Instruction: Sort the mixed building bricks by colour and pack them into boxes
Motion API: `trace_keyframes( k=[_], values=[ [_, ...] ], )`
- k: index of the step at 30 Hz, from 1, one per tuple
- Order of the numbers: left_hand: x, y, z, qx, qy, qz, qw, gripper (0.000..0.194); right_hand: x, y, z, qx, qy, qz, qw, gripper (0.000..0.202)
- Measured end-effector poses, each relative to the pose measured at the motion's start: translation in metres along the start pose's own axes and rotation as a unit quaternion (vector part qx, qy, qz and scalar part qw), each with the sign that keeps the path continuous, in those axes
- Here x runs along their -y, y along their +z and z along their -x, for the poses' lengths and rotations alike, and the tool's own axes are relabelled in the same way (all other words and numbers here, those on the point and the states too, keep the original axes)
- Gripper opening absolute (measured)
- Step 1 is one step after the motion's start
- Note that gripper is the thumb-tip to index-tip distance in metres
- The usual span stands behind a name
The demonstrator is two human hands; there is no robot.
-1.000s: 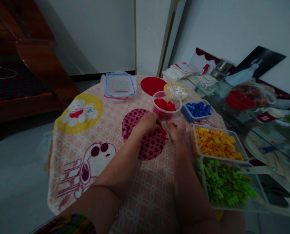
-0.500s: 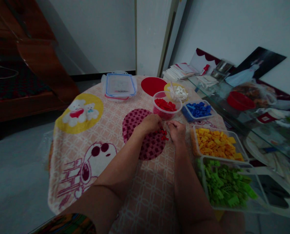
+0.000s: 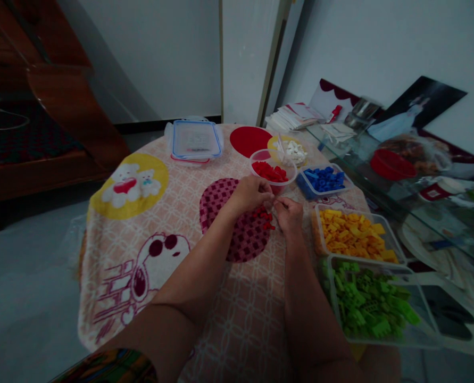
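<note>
My left hand (image 3: 252, 194) is closed, its fingertips pinched together just in front of a round clear tub (image 3: 252, 163) of red toy bricks (image 3: 269, 172). Close beside it, my right hand (image 3: 288, 215) is closed too, thumb and forefinger pressed together. Whatever sits between the fingertips of either hand is too small and dark to make out. A few loose red bricks (image 3: 267, 222) lie on the dark pink checked circle of the tablecloth, below my left fingers and left of my right hand.
Right of my hands stand clear boxes of blue bricks (image 3: 324, 178), yellow bricks (image 3: 352, 234) and green bricks (image 3: 374, 303). White pieces (image 3: 294, 152) lie behind the tub. Blue-rimmed lids (image 3: 197, 139) are stacked at the back left. A cluttered glass shelf (image 3: 396, 197) borders the right side.
My left hand has lifted slightly away from the loose red bricks, toward the tub and my right fingertips. More of the loose bricks show. My right hand has hardly moved.
</note>
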State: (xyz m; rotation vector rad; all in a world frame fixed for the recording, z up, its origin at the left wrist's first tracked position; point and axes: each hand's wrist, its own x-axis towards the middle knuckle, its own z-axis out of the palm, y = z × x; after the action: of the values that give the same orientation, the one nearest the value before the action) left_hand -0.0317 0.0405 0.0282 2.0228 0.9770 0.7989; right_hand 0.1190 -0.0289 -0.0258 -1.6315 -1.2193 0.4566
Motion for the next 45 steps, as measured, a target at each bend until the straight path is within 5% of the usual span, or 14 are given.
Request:
trace_keyframes(
  k=[5,14,26,45],
  values=[
    [-0.007,0.011,-0.003,-0.093,-0.028,0.129,0.987,0.005,0.001,0.001,0.001,-0.002,-0.001,-0.010,1.000,0.024],
    [-0.008,0.029,-0.006,-0.143,-0.081,0.278,0.946,0.006,-0.001,0.000,0.001,0.011,-0.001,-0.003,1.000,0.026],
    [-0.007,0.020,0.001,-0.226,-0.047,-0.017,0.973,0.010,0.003,0.000,0.002,0.006,0.009,0.004,1.000,0.025],
    [-0.013,0.031,0.000,-0.205,-0.052,-0.134,0.968,0.021,-0.003,0.002,0.000,0.012,0.000,0.001,1.000,0.026]
  ],
)
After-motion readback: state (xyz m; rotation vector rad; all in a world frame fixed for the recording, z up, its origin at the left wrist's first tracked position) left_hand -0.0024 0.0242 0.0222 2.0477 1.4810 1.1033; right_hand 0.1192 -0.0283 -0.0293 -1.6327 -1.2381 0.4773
